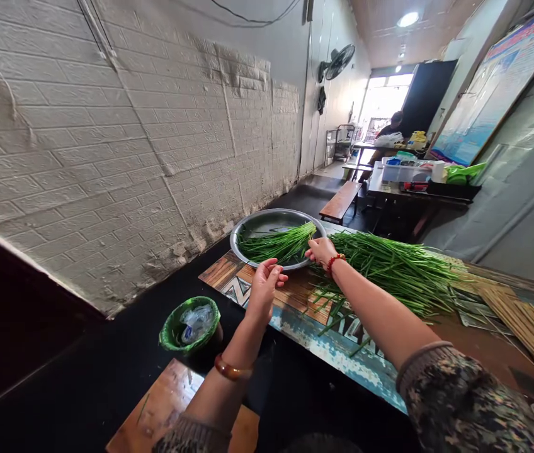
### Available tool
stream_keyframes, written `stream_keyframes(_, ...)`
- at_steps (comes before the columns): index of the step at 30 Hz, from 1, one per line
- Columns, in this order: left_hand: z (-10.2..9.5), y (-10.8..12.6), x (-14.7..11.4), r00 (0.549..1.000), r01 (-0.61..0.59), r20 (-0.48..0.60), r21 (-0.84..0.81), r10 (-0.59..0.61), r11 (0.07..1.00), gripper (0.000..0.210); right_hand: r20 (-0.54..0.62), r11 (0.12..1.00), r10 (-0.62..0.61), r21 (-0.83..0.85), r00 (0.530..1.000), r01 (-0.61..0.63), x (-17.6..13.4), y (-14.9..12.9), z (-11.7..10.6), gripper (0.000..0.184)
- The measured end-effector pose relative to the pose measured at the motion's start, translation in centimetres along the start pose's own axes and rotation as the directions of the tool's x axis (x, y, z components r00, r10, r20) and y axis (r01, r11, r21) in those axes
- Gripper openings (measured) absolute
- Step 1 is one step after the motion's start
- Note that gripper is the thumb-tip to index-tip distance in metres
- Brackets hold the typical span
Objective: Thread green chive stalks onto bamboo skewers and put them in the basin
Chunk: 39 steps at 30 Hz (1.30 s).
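A wide metal basin [267,218] stands on the patterned table, with a bunch of green chives [279,244] lying in it, pale ends to the right. My right hand [322,250], wearing a red beaded bracelet, is at the basin's right rim, fingers pinched near those pale ends. Just in front of the basin is my left hand [267,283], thumb and fingers drawn together. Whatever either hand pinches is too small to make out. A big loose pile of chives [390,267] spreads over the table beyond my right wrist.
Wooden sticks [522,321] lie at the table's right end. Below on the left, a green-lined bin [167,330] holds clear plastic. A wooden bench [341,200] and a second table with boxes [403,173] stand further back. A person [390,129] sits by the doorway.
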<state>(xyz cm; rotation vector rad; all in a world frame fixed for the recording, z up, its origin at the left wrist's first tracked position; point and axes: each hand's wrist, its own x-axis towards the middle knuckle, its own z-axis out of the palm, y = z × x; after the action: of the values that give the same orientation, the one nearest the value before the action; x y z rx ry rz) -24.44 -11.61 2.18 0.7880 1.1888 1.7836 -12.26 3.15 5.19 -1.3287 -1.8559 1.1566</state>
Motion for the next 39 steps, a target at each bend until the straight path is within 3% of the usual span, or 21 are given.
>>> stream_keyframes(3,0.2,-0.7,0.0,0.998,0.042,0.038,0.015,-0.042,0.999,0.044,0.022,0.989,0.001,-0.151,1.0,0.003,-0.4,-0.3,-2.1,0.023)
stream_keyframes(8,1.0,-1.2,-0.4,0.993,0.071,0.089,0.053,-0.076,0.996,0.045,-0.018,0.949,-0.126,-0.292,0.992,0.115,-3.5,0.5,-7.6,0.02)
stream_keyframes(12,3.3,-1.4,-1.2,0.976,0.082,0.191,0.107,-0.102,0.991,0.043,-0.047,0.935,-0.193,-0.311,0.98,0.169,-7.2,4.5,-11.3,0.029)
stream_keyframes(15,6.1,-2.0,-2.1,0.946,0.094,0.295,0.139,-0.132,0.986,0.039,-0.122,0.964,-0.195,-0.207,0.973,0.167,-10.0,8.5,-12.7,0.031)
stream_keyframes(18,9.7,-3.1,-2.8,0.886,0.101,0.431,0.178,-0.17,0.979,0.034,-0.174,0.974,-0.152,-0.193,0.973,0.117,-12.7,11.9,-13.4,0.031)
stream_keyframes(22,14.9,-5.1,-2.9,0.768,0.113,0.595,0.236,-0.236,0.965,0.035,-0.245,0.973,-0.119,-0.221,0.962,0.064,-15.8,15.0,-15.1,0.03)
stream_keyframes(26,19.4,-7.5,-2.4,0.685,0.134,0.668,0.278,-0.292,0.951,0.038,-0.358,0.94,-0.1,-0.34,0.928,-0.03,-19.2,17.8,-18.7,0.029)
stream_keyframes(28,21.1,-8.7,-2.1,0.67,0.148,0.675,0.286,-0.309,0.947,0.039,-0.44,0.855,-0.096,-0.496,0.893,-0.152,-20.7,19.4,-21.1,0.028)
stream_keyframes(34,23.8,-11.0,-2.4,0.636,0.161,0.699,0.294,-0.327,0.942,0.04,-0.597,0.709,-0.038,-0.581,0.801,-0.4,-22.6,23.6,-28.3,0.03)
stream_keyframes(39,23.9,-11.6,-2.4,0.63,0.161,0.703,0.297,-0.33,0.941,0.037,-0.635,0.561,-0.011,-0.643,0.772,-0.521,-21.2,25.7,-29.6,0.031)
